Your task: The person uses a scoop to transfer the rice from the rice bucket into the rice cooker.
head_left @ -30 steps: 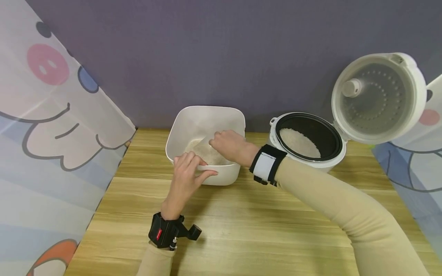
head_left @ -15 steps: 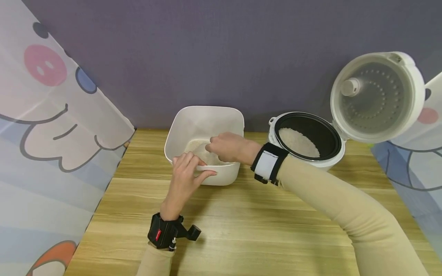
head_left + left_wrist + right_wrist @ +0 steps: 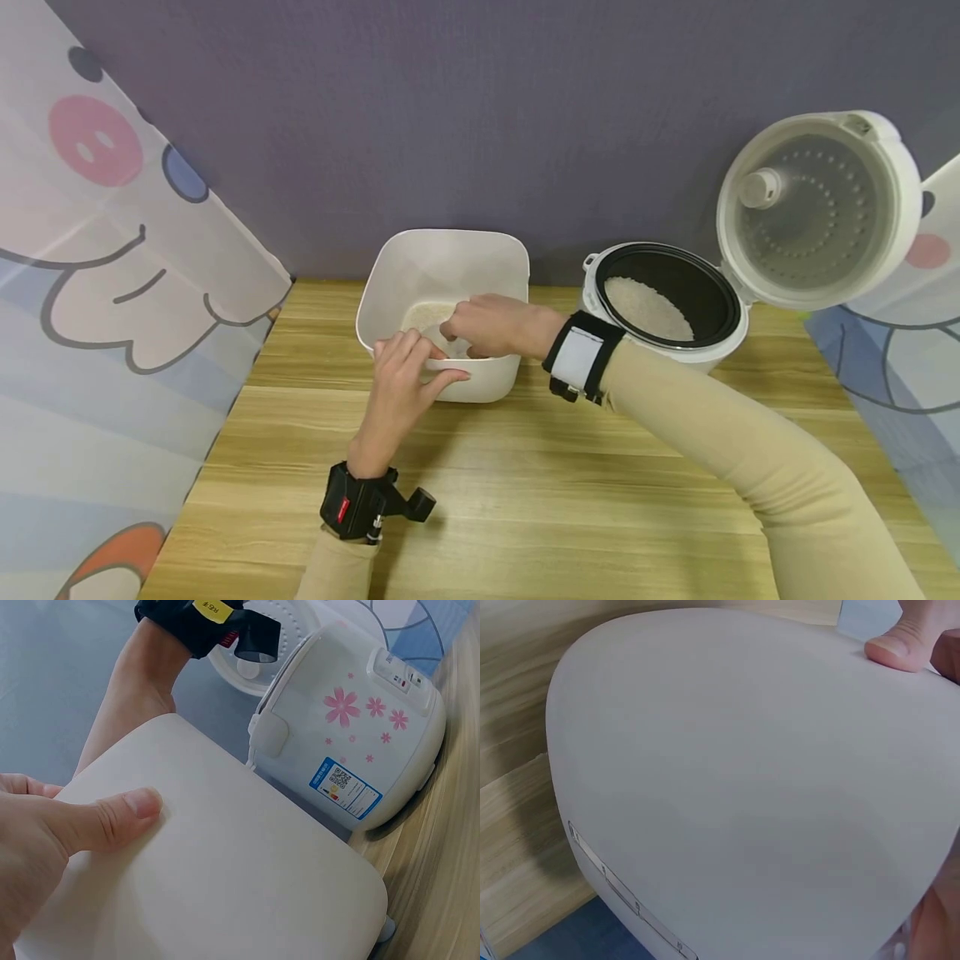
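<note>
My left hand (image 3: 397, 387) grips the front rim of a white rice bin (image 3: 450, 262), thumb outside and fingers over the edge. The left wrist view has that thumb (image 3: 124, 814) flat against the bin's outer wall. Inside the bin lies a bed of white rice (image 3: 429, 313). My right hand (image 3: 501, 323) reaches in over the right side and holds a clear plastic cup (image 3: 437, 335), low at the rice. Most of the cup is hidden by the hand and the front wall. In the right wrist view the bin's side hides nearly all of the right hand.
Right of the bin stands a white rice cooker (image 3: 705, 354), its lid (image 3: 825, 212) raised. Rice (image 3: 648, 308) lies in its black inner pot (image 3: 708, 292). My right forearm passes in front of the cooker. A grey wall rises behind the wooden table (image 3: 525, 517).
The right hand has sunk slightly deeper into the bin and the cup has tipped lower, toward the front wall. The left hand keeps its grip on the rim.
</note>
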Motion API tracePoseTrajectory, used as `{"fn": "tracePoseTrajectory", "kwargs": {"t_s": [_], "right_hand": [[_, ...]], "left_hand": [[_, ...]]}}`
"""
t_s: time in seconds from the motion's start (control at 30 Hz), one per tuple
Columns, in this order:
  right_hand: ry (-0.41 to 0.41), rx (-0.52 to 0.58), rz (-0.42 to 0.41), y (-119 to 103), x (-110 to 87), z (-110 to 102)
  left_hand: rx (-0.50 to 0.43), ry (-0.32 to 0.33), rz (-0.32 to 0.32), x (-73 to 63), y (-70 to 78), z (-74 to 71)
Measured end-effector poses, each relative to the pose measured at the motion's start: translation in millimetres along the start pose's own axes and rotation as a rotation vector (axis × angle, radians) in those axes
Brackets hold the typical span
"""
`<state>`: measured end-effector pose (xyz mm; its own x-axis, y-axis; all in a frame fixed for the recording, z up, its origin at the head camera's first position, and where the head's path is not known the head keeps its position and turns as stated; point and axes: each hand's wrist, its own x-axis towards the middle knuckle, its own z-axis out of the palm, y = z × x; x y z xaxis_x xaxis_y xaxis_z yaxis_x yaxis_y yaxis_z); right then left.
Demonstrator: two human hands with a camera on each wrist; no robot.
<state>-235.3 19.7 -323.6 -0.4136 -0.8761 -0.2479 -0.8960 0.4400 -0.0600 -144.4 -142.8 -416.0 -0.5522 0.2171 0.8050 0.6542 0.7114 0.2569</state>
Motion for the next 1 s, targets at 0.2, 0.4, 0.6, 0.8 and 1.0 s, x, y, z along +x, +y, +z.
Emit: {"fn": "tracePoseTrajectory", "kwargs": {"t_s": [0.2,0.4,0.6,0.8,1.0], "right_hand": [[-0.036,0.047,0.031,0.1,1.0,-3.6],[-0.074,0.131,0.088,0.8,2.7,-5.7],[-0.126,0.151,0.16,0.5,2.9,-6.6],[-0.084,0.128,0.118,3.3,3.0,-4.9],[-0.042,0.115,0.068,5.6,3.6,-4.6]], "left_hand": [[0.011,0.022,0.011,0.1,-1.5,0.3],[0.01,0.002,-0.001,0.5,-0.8,-0.4],[0.009,-0.011,-0.009,0.6,0.0,-0.5],[0.003,-0.007,-0.006,0.8,-0.1,-0.7],[0.01,0.01,0.002,0.0,-1.4,0.6]]}}
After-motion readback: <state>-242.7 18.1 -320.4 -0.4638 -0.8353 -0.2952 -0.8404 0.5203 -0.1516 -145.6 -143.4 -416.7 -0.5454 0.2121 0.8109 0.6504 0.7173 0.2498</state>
